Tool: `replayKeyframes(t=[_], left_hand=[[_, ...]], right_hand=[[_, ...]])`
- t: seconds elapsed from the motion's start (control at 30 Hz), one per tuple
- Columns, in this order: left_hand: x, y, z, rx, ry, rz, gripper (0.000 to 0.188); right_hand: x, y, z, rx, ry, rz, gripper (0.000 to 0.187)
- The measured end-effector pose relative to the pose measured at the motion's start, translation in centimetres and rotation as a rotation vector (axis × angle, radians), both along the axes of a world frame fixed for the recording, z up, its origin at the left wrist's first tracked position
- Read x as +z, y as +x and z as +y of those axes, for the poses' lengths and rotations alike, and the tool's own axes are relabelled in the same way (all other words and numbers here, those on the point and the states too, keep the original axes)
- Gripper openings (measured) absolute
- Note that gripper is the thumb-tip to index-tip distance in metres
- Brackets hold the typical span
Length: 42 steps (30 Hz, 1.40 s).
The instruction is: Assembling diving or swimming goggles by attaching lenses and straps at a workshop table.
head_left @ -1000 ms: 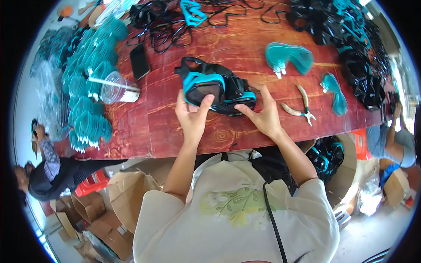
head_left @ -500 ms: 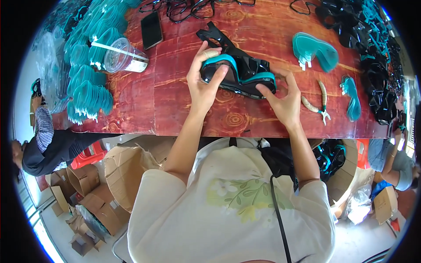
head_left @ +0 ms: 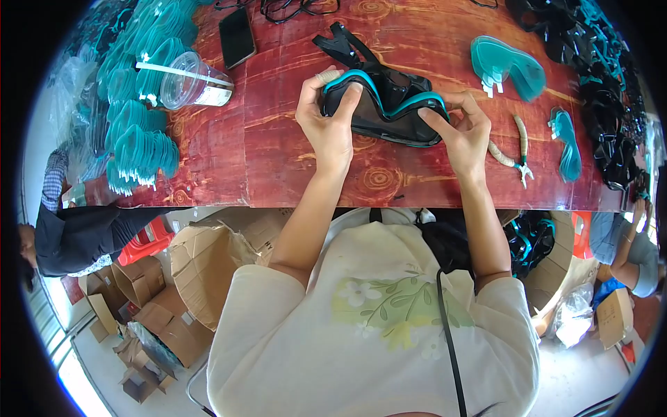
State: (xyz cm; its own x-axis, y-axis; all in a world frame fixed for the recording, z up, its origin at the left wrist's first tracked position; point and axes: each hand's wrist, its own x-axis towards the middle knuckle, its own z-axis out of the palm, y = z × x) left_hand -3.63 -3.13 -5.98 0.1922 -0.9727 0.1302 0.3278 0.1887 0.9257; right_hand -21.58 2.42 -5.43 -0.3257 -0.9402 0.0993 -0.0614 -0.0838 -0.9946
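Note:
A black diving mask [head_left: 389, 125] with a teal rim is held above the red table, tilted so its dark lens side faces me. My left hand [head_left: 328, 124] is closed on its left end, thumb pressed on the front just under the rim; tape wraps one finger. At the other end my right hand [head_left: 464, 132] grips the mask, its thumb on the front near the teal rim. The black strap [head_left: 342, 47] sticks out behind the mask toward the far side. Pliers with wrapped handles [head_left: 517, 151] lie open to the right of my right hand.
Stacks of teal mask-shaped pieces [head_left: 144, 149] cover the left side, beside a plastic cup with straw [head_left: 201, 82] and a phone [head_left: 237, 38]. More teal pieces [head_left: 513, 69] lie right, near piled black masks [head_left: 610, 142]. Cardboard boxes [head_left: 167, 323] stand below; people sit both sides.
The mask has tilted, showing more of its dark front. My right hand has moved slightly right, with its fingers drawn in closer to the mask's end. The view has shifted a little.

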Motion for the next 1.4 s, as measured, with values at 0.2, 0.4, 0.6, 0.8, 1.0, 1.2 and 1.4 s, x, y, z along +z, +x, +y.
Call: replayKeyframes(t=[0.2, 0.4, 0.6, 0.8, 1.0, 1.2, 1.4], left_hand=[[0.0, 0.1, 0.0, 0.011, -0.036, -0.044, 0.032], [1.6, 1.6, -0.2, -0.098, -0.062, -0.040, 0.032], [2.5, 1.7, -1.8, -0.497, -0.194, -0.175, 0.031], [3.6, -0.1, -0.8, -0.312, -0.210, -0.235, 0.054], [3.4, -2.7, 2.5, -0.133, 0.220, 0.050, 0.077], [4.5, -3.6, 3.0, -0.170, 0.177, 0.101, 0.073], [5.3, -3.5, 2.6, -0.167, 0.015, 0.114, 0.073]], right_hand=[[-0.4, 0.0, 0.4, -0.025, -0.012, 0.032, 0.026], [0.3, -0.5, 2.2, 0.054, -0.070, 0.205, 0.036], [2.1, -4.3, -0.6, 0.479, 0.071, -0.031, 0.067], [3.5, -2.9, -3.0, 0.814, 0.275, -0.110, 0.057], [3.1, -1.8, -2.5, 0.741, 0.388, -0.381, 0.052], [4.5, -1.1, -1.1, 0.671, 0.226, -0.403, 0.071], [3.4, -0.5, -0.1, 0.599, 0.106, -0.483, 0.073]])
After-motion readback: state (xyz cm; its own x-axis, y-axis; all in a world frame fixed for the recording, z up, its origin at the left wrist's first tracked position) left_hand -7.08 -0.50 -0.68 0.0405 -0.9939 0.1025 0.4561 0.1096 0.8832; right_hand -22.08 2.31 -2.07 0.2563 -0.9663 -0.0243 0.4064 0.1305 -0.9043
